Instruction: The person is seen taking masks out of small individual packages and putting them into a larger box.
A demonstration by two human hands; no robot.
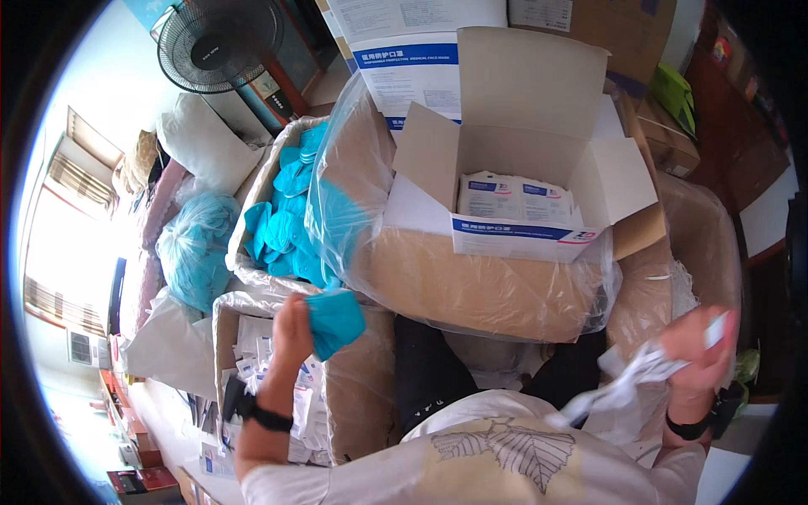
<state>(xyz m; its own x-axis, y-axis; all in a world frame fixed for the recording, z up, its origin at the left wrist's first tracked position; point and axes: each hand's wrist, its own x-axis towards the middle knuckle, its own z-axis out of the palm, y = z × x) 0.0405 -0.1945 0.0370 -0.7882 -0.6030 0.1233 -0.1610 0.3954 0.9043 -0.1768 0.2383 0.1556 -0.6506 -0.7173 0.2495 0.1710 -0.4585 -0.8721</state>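
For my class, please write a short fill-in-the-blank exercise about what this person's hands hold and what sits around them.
1. The left hand holds a folded face mask whose colour is ____.
2. The right hand grips a wrapper whose colour is ____.
3. The white carton of small packets in front of the person has its flaps ____.
4. The round black appliance at the upper left is a ____.

Missing words: blue; white; open; fan

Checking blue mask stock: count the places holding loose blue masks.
3: a bagged bundle at far left, a lined carton heaped with them beside it, and one folded blue mask in the left hand. More may lie hidden.
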